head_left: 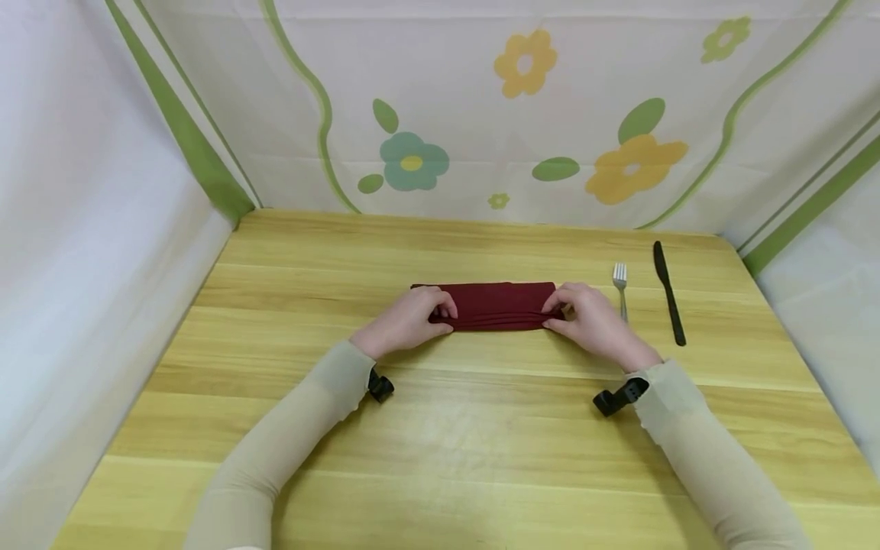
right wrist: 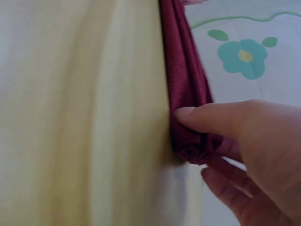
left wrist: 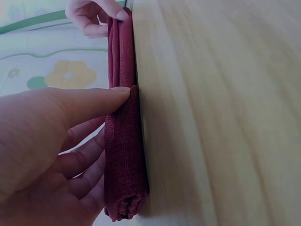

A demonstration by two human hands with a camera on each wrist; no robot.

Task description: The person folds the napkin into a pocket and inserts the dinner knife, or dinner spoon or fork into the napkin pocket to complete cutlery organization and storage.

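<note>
On table [head_left: 481, 428], hands pinching napkin [head_left: 496, 305] — unlabelled

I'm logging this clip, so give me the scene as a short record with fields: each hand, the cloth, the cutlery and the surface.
left hand: left hand pinches the left end of the napkin, thumb on top
right hand: right hand pinches the right end of the napkin
napkin: dark red napkin, folded into a long narrow band, lying flat on the table
fork: fork, just right of the right hand, tines pointing away
knife: black knife, right of the fork, apart from it
table: wooden table
backdrop: flowered cloth behind
</note>
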